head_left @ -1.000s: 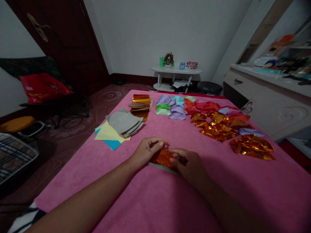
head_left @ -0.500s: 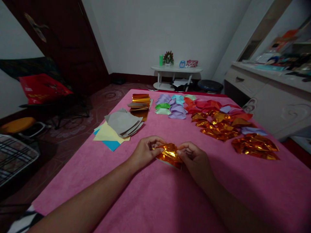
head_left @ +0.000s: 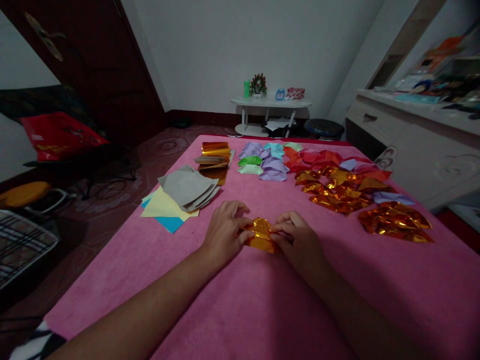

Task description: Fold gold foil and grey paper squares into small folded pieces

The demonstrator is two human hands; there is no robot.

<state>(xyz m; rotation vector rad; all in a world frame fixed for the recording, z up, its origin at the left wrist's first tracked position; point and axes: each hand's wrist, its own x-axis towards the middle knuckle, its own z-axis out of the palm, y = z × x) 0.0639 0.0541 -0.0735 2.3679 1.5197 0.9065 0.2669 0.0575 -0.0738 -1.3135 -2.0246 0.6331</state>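
Note:
A small folded piece of gold foil paper point(head_left: 261, 235) rests on the pink cloth point(head_left: 240, 305) in front of me. My left hand point(head_left: 224, 234) pinches its left side, fingers bent over the edge. Its right side is gripped by my right hand point(head_left: 298, 245) with curled fingers. Both hands press the piece down against the cloth.
A stack of grey, yellow and blue sheets point(head_left: 180, 195) lies to the left, gold foil sheets point(head_left: 213, 156) behind it. Folded purple, green and teal pieces point(head_left: 264, 162) sit at the back; red and gold folded pieces point(head_left: 337, 185) spread right. A white dresser point(head_left: 423, 150) stands right.
The foil piece, lifted and pulled between my fingertips half a second ago, now lies lower on the cloth with both hands pressing closer together on it.

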